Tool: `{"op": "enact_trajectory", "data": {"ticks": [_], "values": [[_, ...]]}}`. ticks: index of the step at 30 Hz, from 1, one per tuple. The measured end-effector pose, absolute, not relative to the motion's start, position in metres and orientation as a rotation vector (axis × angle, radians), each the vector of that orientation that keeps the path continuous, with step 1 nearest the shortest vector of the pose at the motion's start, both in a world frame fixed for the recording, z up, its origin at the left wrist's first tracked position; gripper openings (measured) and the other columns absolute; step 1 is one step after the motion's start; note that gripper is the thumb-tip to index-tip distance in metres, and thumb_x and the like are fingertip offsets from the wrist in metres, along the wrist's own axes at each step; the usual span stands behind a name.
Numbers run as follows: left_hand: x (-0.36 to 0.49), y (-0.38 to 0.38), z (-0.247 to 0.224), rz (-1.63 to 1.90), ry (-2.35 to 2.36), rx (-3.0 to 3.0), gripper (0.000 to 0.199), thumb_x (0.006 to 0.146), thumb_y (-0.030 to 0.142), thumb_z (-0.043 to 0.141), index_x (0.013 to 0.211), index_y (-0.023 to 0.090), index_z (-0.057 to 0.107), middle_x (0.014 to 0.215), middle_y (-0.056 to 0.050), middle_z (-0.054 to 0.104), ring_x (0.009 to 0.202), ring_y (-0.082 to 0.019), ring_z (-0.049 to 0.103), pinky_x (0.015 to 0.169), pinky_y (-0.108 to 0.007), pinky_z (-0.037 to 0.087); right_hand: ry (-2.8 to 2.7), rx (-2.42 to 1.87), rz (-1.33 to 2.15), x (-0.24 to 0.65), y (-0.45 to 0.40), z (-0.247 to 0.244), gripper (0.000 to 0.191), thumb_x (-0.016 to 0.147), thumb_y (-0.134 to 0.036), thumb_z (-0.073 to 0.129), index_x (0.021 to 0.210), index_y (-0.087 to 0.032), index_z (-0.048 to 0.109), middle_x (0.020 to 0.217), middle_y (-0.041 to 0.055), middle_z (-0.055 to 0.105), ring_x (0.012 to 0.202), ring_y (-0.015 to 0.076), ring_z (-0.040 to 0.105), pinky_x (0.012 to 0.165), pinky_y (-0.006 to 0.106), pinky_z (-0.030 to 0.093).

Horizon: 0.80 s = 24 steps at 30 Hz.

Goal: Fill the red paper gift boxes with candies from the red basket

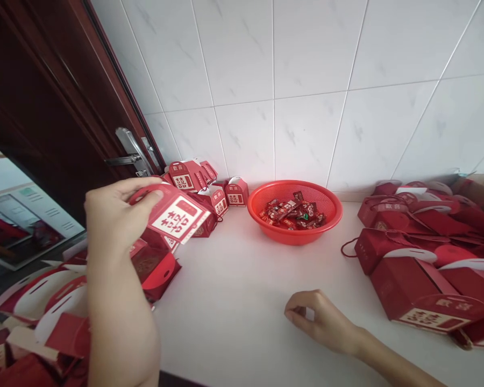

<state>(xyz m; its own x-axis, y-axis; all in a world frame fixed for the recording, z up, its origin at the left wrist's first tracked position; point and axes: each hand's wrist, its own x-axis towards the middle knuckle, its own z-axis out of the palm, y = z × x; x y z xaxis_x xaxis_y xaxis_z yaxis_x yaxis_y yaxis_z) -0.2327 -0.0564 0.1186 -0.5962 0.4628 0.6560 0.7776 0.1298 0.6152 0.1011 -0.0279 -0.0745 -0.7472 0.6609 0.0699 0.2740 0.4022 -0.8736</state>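
Observation:
My left hand (123, 209) is closed on the top of a red gift box (177, 217) with white panels and red characters. It holds the box tilted above the left side of the white table, in front of other red boxes. Loosely curled, my right hand (320, 320) is over the table's front right part; its thumb and fingers come together, and I see nothing held in them. Beyond it stands a red plastic basket (294, 236), with several small wrapped candies (292, 210) inside.
Many red boxes (415, 290) are crowded along the right side. More open red boxes (60, 306) lie at the lower left, and some boxes (237, 193) stand against the tiled wall (306, 64). A dark door (56, 80) with a metal handle is at left.

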Motion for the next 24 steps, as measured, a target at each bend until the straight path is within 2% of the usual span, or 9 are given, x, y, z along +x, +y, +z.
{"op": "enact_trajectory", "data": {"ticks": [2,5,7,10,12,16,21,24], "values": [[-0.211,-0.062,0.124,-1.553,-2.073,-1.562,0.034,0.071,0.032,0.073,0.101,0.019,0.081,0.095,-0.003,0.080,0.081,-0.021,0.070,0.078,-0.031,0.057,-2.212,-0.819,1.283,0.102,-0.025,-0.073,0.022,0.089,-0.028,0.052,0.075,-0.017,0.065,0.072,0.0049,0.066,0.066,0.0152,0.055,0.065,0.027,0.045],[-0.180,-0.058,0.122,-1.341,-1.885,-2.179,0.018,0.074,0.031,0.075,0.089,0.023,0.083,0.093,-0.002,0.079,0.089,-0.021,0.070,0.084,-0.030,0.055,-2.063,-0.857,1.238,0.104,-0.020,-0.070,0.026,0.093,-0.036,0.053,0.079,-0.018,0.066,0.072,0.0041,0.065,0.065,0.0152,0.056,0.064,0.028,0.046],[-0.161,-0.051,0.111,-1.243,-1.763,-2.544,0.014,0.081,0.027,0.071,0.088,0.024,0.083,0.091,-0.002,0.077,0.086,-0.018,0.069,0.081,-0.027,0.054,-1.918,-0.889,1.202,0.106,-0.018,-0.067,0.030,0.095,-0.042,0.052,0.081,-0.018,0.064,0.073,0.0039,0.064,0.063,0.0145,0.056,0.060,0.027,0.046],[-0.133,-0.042,0.087,-1.071,-1.665,-2.890,0.020,0.087,0.015,0.065,0.092,0.024,0.083,0.089,-0.001,0.074,0.080,-0.014,0.068,0.073,-0.023,0.051,-1.728,-0.903,1.118,0.110,-0.014,-0.063,0.032,0.096,-0.047,0.053,0.080,-0.019,0.059,0.074,0.0031,0.061,0.060,0.0131,0.054,0.055,0.025,0.047],[-0.114,-0.041,0.070,-0.900,-1.601,-3.030,0.029,0.088,0.006,0.061,0.092,0.025,0.083,0.087,0.001,0.072,0.074,-0.011,0.065,0.067,-0.021,0.048,-1.654,-0.885,1.038,0.114,-0.013,-0.060,0.032,0.096,-0.047,0.054,0.079,-0.020,0.057,0.072,0.0016,0.059,0.058,0.0122,0.052,0.052,0.024,0.045],[-0.084,-0.045,0.040,-0.663,-1.397,-3.094,0.035,0.088,0.000,0.060,0.089,0.025,0.083,0.084,0.000,0.070,0.077,-0.013,0.062,0.075,-0.026,0.047,-1.709,-0.841,0.913,0.119,-0.011,-0.054,0.029,0.098,-0.044,0.054,0.087,-0.019,0.062,0.068,-0.0001,0.058,0.057,0.0115,0.050,0.053,0.023,0.044],[-0.067,-0.047,0.026,-0.716,-1.294,-3.090,0.031,0.094,0.005,0.057,0.082,0.022,0.080,0.084,-0.001,0.068,0.083,-0.015,0.061,0.094,-0.035,0.045,-1.944,-0.830,1.047,0.124,-0.008,-0.047,0.034,0.104,-0.039,0.043,0.109,-0.018,0.070,0.070,0.0001,0.065,0.057,0.0117,0.055,0.056,0.023,0.043],[-0.064,-0.047,0.024,-0.705,-1.270,-3.138,0.030,0.093,0.004,0.058,0.081,0.021,0.079,0.087,0.000,0.069,0.088,-0.015,0.061,0.104,-0.038,0.042,-2.132,-0.830,0.986,0.127,-0.004,-0.038,0.034,0.104,-0.032,0.040,0.107,-0.019,0.071,0.068,-0.0009,0.064,0.055,0.0105,0.052,0.056,0.022,0.038]]}}
